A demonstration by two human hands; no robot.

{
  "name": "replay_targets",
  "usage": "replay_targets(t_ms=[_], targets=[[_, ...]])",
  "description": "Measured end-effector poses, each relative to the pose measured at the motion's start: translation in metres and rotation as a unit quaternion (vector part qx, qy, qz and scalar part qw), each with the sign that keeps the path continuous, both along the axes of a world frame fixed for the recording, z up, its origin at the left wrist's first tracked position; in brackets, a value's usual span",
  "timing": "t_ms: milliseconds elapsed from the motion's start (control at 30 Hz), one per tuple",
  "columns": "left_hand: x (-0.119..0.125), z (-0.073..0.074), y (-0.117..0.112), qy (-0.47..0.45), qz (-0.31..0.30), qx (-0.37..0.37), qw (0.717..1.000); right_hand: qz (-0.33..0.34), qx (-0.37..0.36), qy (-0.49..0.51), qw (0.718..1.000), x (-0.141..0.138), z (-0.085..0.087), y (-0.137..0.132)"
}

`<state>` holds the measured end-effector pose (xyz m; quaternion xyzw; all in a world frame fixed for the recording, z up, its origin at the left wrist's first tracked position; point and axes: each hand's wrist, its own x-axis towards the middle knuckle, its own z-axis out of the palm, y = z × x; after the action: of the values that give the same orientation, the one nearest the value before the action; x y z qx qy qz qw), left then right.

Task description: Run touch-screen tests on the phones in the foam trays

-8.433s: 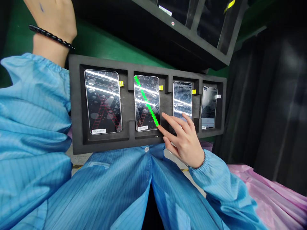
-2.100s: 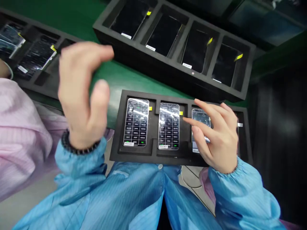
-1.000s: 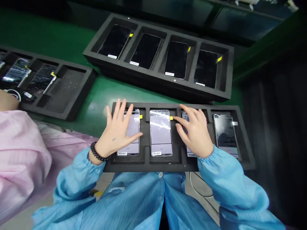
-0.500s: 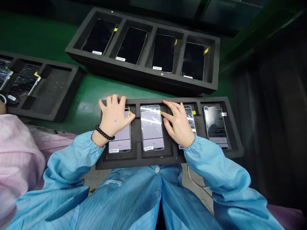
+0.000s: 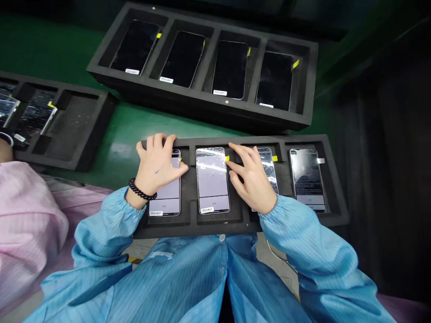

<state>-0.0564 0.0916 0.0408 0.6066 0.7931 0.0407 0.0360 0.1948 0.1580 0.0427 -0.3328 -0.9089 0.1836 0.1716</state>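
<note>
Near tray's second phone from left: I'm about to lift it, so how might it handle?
The phone is likely stiff, being a flat, straight-edged slab. Its glossy, reflective screen may feel slippery. Lying flat in its recess, it seems unlikely to roll or tip.

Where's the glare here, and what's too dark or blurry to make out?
Head view: white streaks cross the phone between the left hand and right hand; a pale glint sits on the green table; the dark, smeared far right is hard to make out.
</note>
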Motion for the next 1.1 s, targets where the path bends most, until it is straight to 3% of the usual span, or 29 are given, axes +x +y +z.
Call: replay_targets(t_ms=[533,833,1100], targets=[[-0.007,0.004,-0.001,-0.018,-0.046,-0.03,0.998,0.017,-0.039,0.029,0.999,0.008,-0.001,-0.006],[-0.015,0.003,-0.01,-0.043,-0.074,-0.033,0.996,0.009,-0.025,0.018,0.999,0.012,0.0,-0.014],[-0.016,0.005,-0.003,-0.042,-0.09,-0.058,0.993,0.025,-0.08,0.051,0.995,0.012,0.0,-0.014]])
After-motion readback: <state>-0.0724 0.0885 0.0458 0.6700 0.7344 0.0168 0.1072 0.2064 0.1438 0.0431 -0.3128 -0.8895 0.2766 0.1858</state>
